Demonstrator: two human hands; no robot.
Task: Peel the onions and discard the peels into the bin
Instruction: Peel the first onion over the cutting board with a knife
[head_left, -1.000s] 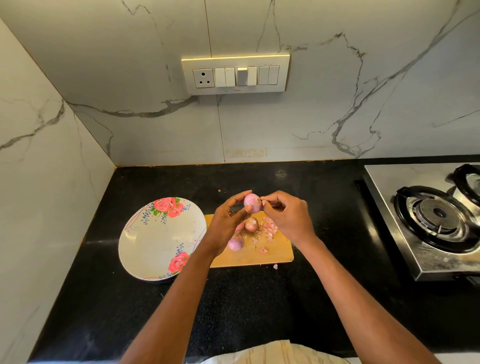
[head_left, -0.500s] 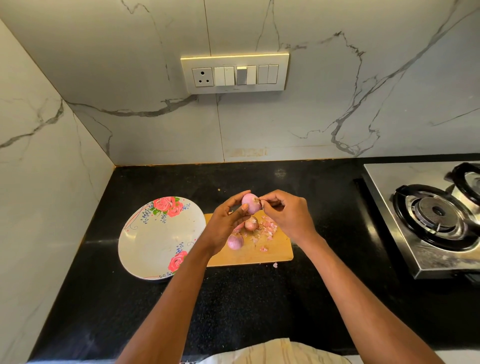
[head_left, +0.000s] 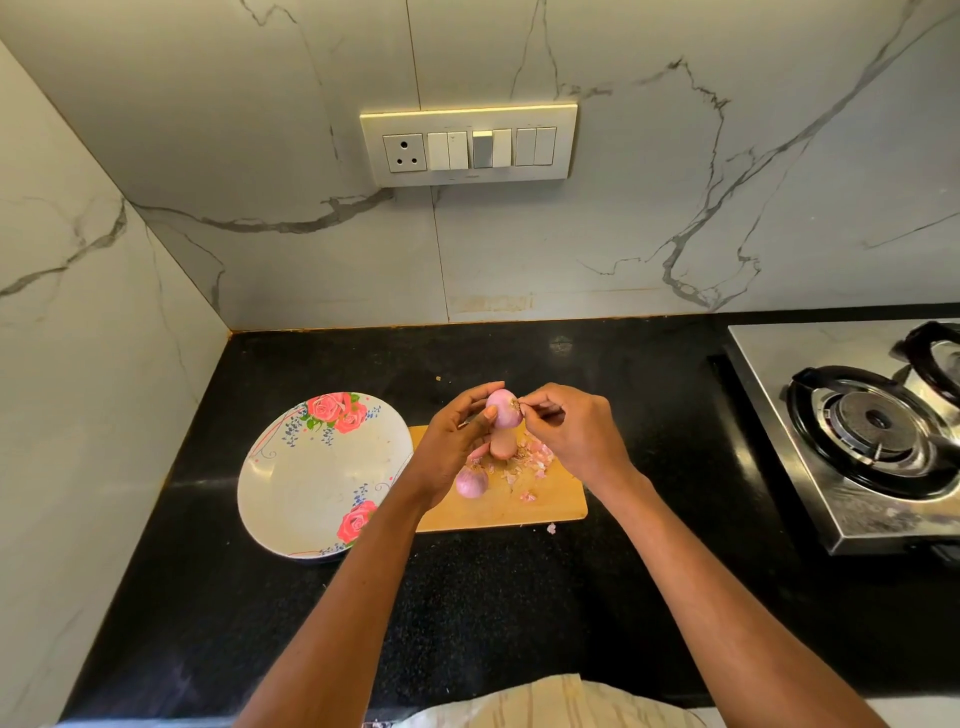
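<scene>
From the head camera, your left hand (head_left: 451, 447) curls thumb and fingers around a small pink onion (head_left: 503, 408), holding it in the air above the far end of a wooden cutting board (head_left: 550, 506) on the black counter (head_left: 519, 597). Your right hand (head_left: 574, 431) meets it from the right, fingertips pinching at the tufted end of the onion. Another onion (head_left: 471, 481) lies on the board just beneath your left hand, and a third (head_left: 503, 448) sits directly under the held one, partly hidden. Pink peels (head_left: 535, 457) are scattered on the board below your right hand, and one scrap (head_left: 551, 528) lies on the counter just off the board's near edge. A flowered plate (head_left: 311, 483) sits just left of the board; a steel gas stove (head_left: 857, 431) stands well to the right.
</scene>
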